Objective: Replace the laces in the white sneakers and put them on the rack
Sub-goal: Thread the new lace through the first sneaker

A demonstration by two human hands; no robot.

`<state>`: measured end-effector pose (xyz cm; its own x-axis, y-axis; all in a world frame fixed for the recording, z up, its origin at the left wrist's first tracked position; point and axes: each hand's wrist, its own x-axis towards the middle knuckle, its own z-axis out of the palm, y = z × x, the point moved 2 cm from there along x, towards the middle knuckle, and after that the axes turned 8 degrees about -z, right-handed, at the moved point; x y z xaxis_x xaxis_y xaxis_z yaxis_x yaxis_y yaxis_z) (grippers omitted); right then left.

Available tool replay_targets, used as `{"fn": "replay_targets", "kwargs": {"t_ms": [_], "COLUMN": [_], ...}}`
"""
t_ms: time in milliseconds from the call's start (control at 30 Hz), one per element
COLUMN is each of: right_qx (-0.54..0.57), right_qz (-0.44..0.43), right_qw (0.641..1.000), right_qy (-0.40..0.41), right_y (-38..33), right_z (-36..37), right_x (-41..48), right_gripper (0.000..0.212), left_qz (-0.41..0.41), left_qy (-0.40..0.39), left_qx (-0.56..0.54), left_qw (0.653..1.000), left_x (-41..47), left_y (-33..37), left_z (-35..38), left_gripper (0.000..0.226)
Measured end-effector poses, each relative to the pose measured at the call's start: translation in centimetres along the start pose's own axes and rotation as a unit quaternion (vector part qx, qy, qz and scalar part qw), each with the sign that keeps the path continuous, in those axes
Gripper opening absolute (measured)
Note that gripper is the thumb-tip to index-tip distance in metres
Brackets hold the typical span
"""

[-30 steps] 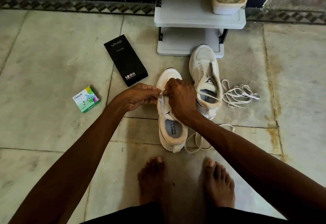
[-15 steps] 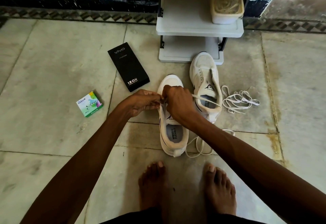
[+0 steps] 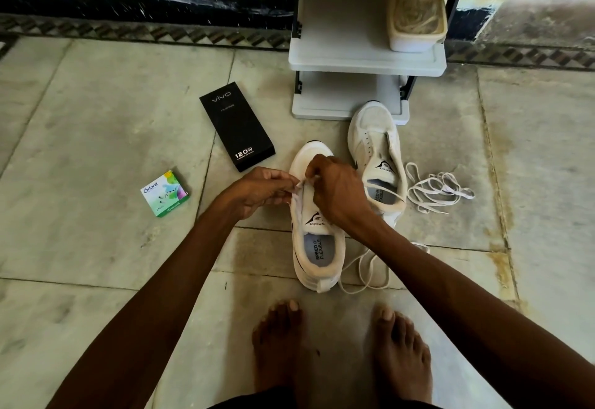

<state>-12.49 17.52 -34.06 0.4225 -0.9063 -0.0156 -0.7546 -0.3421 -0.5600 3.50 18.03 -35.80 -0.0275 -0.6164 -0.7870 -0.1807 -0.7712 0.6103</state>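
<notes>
Two white sneakers stand on the stone floor. The near sneaker [image 3: 317, 247] has its toe pointing away from me. My left hand [image 3: 257, 192] pinches the left eyelet edge of this sneaker. My right hand [image 3: 338, 196] pinches a white lace end at the eyelets, over the tongue. That lace [image 3: 363, 267] trails loose on the floor to the right of the heel. The far sneaker [image 3: 376, 147] has no lace and sits just before the grey shoe rack [image 3: 347, 54]. A loose pile of white lace [image 3: 438, 191] lies to its right.
A black phone box [image 3: 236, 125] and a small green-white box [image 3: 165, 193] lie on the floor to the left. A lidded plastic tub [image 3: 417, 15] stands on the rack's middle shelf. My bare feet [image 3: 341, 347] are near the bottom. A patterned border runs along the wall.
The view has tilted so everything sits lower in the frame. Both hands stay at the near sneaker's eyelets, with the fingers shifted slightly on the lace.
</notes>
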Motion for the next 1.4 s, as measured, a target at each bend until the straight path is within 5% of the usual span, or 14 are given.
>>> {"fn": "replay_targets", "kwargs": {"t_ms": [233,433,700,833,1400], "right_qx": [-0.011,-0.156,-0.225,-0.271,-0.152], "right_qz": [0.014,0.015,-0.055,-0.060,0.002], "right_qw": [1.000,0.986,0.972,0.960,0.988], "right_qy": [0.017,-0.048,0.029,-0.042,-0.025], "right_y": [1.0,0.3,1.5,3.4,7.9], "right_z": [-1.5,-1.7,-2.6,-3.7,-5.2], "right_x": [-2.0,-2.6,0.3,1.3,0.2], "right_gripper": [0.026,0.028,0.029,0.028,0.048], "left_qz": [0.011,0.060,0.069,0.079,0.093], "left_qy": [0.079,0.187,0.215,0.226,0.243], "left_qx": [0.087,0.212,0.239,0.247,0.228], "left_qw": [0.993,0.957,0.944,0.939,0.938], "left_x": [-0.2,-0.1,0.0,0.4,0.7], "left_y": [0.8,0.9,0.7,0.4,-0.2], "left_z": [1.7,3.4,4.1,4.2,4.0], "left_gripper": [0.014,0.022,0.024,0.023,0.022]}}
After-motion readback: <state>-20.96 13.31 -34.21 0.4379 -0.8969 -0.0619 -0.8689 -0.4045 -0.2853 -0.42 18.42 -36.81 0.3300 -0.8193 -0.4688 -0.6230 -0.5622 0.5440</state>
